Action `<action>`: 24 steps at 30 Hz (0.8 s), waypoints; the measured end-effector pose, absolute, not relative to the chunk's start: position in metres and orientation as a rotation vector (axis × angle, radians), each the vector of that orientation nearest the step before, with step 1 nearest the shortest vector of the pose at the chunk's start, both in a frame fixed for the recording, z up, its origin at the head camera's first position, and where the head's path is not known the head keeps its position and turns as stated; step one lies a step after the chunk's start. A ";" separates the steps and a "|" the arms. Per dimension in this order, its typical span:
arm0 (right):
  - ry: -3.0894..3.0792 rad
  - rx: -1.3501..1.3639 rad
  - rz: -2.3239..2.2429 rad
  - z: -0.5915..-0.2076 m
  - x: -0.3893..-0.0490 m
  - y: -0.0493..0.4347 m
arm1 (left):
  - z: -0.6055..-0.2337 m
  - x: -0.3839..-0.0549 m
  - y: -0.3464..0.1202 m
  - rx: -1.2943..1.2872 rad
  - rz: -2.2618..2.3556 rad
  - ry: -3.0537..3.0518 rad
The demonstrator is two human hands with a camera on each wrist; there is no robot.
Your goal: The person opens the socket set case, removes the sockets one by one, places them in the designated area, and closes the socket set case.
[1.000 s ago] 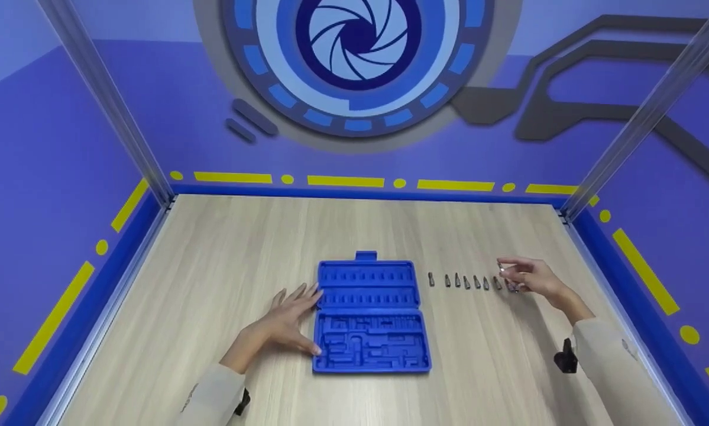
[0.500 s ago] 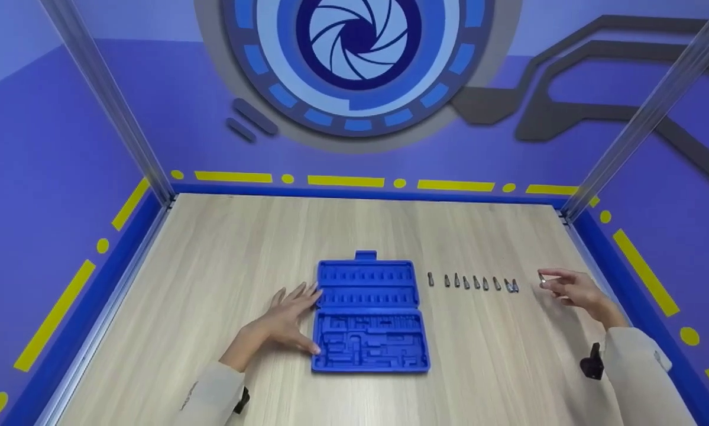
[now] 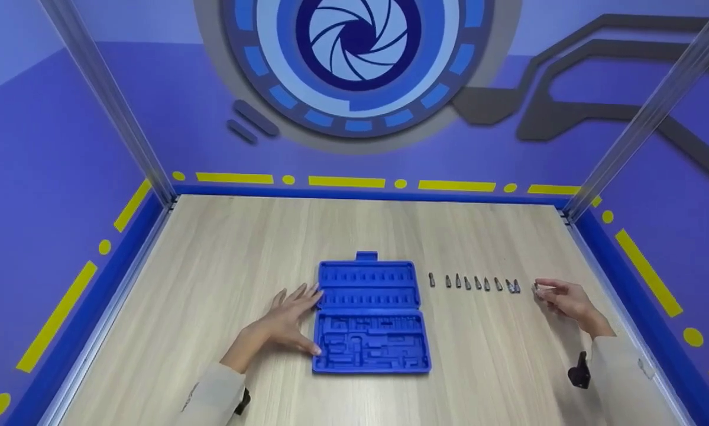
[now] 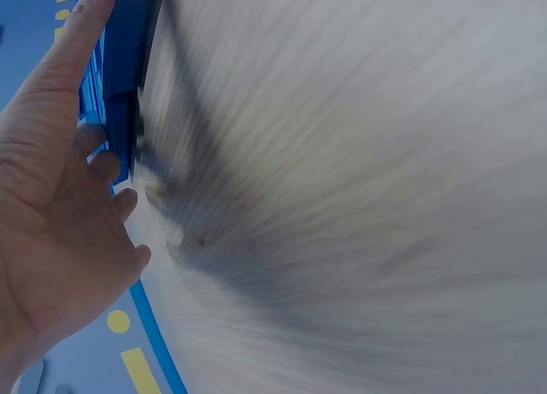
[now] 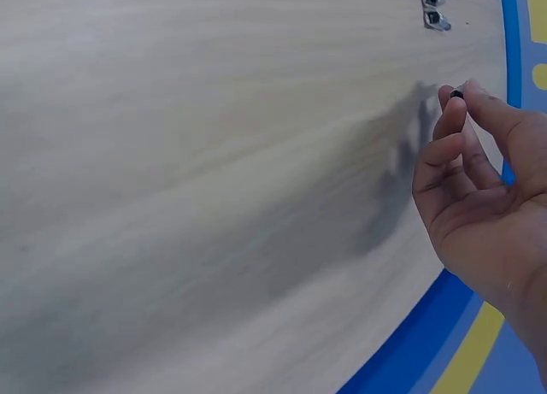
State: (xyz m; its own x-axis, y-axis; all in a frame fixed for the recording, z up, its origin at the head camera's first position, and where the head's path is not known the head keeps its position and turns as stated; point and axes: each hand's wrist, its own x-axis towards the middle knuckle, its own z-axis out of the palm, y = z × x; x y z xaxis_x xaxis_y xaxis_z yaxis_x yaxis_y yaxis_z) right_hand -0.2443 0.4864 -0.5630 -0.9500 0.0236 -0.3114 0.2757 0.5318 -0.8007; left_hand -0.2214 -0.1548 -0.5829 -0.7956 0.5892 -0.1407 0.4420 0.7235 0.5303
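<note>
A blue plastic case (image 3: 368, 311) lies unfolded on the table, its moulded slots facing up. My left hand (image 3: 280, 324) rests along the case's left side with fingers spread, thumb at the lower corner and fingertips at the upper half. To the right of the case runs a row of small metal screwdriver bits (image 3: 477, 283). Past the right end of that row, my right hand (image 3: 570, 303) pinches one screwdriver bit (image 5: 457, 93) between thumb and fingers, close above the tabletop. Two bits (image 5: 434, 11) of the row show in the right wrist view.
The wood-grain table (image 3: 242, 236) is bordered by blue-purple panels with yellow marks. Metal posts (image 3: 620, 142) stand at its back corners.
My right hand moved right past the row with the bit, then came slightly back left and lower. My left hand and the case have stayed in place.
</note>
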 end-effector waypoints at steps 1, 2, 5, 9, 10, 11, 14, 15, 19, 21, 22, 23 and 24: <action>2.506 0.253 -1.393 -0.565 -0.245 0.484 | -0.583 -0.221 -0.155 0.810 0.701 2.629; 2.503 0.253 -1.407 -0.566 -0.245 0.482 | -0.582 -0.220 -0.155 0.810 0.706 2.628; 2.482 0.240 -1.483 -0.569 -0.247 0.477 | -0.582 -0.219 -0.155 0.815 0.722 2.626; 2.468 0.231 -1.538 -0.573 -0.248 0.472 | -0.582 -0.219 -0.155 0.828 0.737 2.625; 2.478 0.242 -1.528 -0.574 -0.248 0.471 | -0.582 -0.219 -0.155 0.832 0.738 2.626; 2.491 0.260 -1.515 -0.575 -0.249 0.470 | -0.583 -0.219 -0.155 0.833 0.741 2.626; 2.522 0.300 -1.467 -0.577 -0.250 0.467 | -0.583 -0.219 -0.155 0.837 0.744 2.624; 2.533 0.313 -1.455 -0.577 -0.251 0.466 | -0.583 -0.219 -0.155 0.835 0.742 2.624; 2.569 0.339 -1.431 -0.576 -0.251 0.462 | -0.583 -0.220 -0.156 0.827 0.732 2.624; 2.602 0.338 -1.403 -0.577 -0.251 0.462 | -0.583 -0.220 -0.156 0.822 0.724 2.623; 2.620 0.335 -1.388 -0.578 -0.251 0.462 | -0.584 -0.220 -0.156 0.821 0.721 2.623; 2.635 0.332 -1.374 -0.579 -0.252 0.462 | -0.584 -0.220 -0.156 0.820 0.717 2.623; 2.646 0.328 -1.364 -0.579 -0.252 0.462 | -0.584 -0.220 -0.156 0.817 0.714 2.623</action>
State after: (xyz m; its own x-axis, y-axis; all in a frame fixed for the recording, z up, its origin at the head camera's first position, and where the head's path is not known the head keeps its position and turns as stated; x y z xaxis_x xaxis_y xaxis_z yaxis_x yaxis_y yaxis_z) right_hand -0.2518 0.4616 -0.5793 -0.9654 0.1258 -0.2286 0.2592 0.5632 -0.7847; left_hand -0.2203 -0.1561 -0.5840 -0.7925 0.5949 -0.1342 0.4450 0.7145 0.5399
